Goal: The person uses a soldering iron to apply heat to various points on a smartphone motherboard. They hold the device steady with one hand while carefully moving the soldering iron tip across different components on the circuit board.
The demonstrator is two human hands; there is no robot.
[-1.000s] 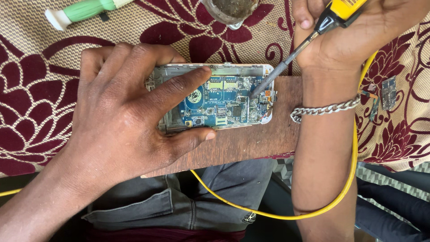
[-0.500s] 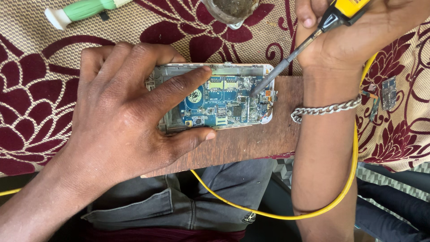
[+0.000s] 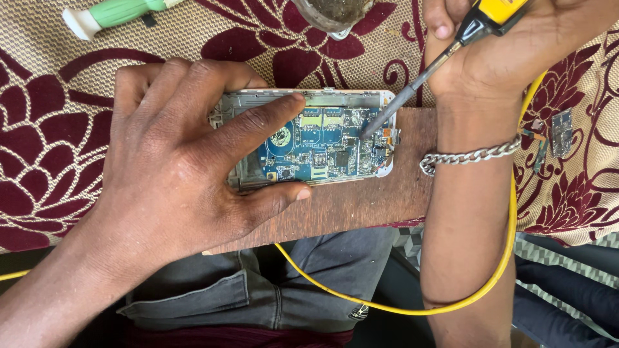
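Almost nothing has moved since a second ago. The soldering iron (image 3: 445, 55) tip rests on the same spot at the right end of the blue circuit board (image 3: 329, 145), so the work on that one small spot goes on.

The opened phone (image 3: 309, 138) lies flat on a brown wooden board (image 3: 361, 206), which sits over the flowered cloth (image 3: 39, 148) and the person's lap. The left hand (image 3: 174, 161) is spread wide and flat over the left part of the phone. Its first finger lies along the top edge and its thumb presses the near edge, pinning the phone down.

The right hand (image 3: 516, 45) is curled tight around the yellow and black handle of the iron, with the metal tip slanting down to the board. A yellow cord (image 3: 451, 303) loops from it below the wrist. A chain bracelet (image 3: 471, 156) hangs on that wrist.

A green-handled tool (image 3: 116, 13) lies far left on the cloth.
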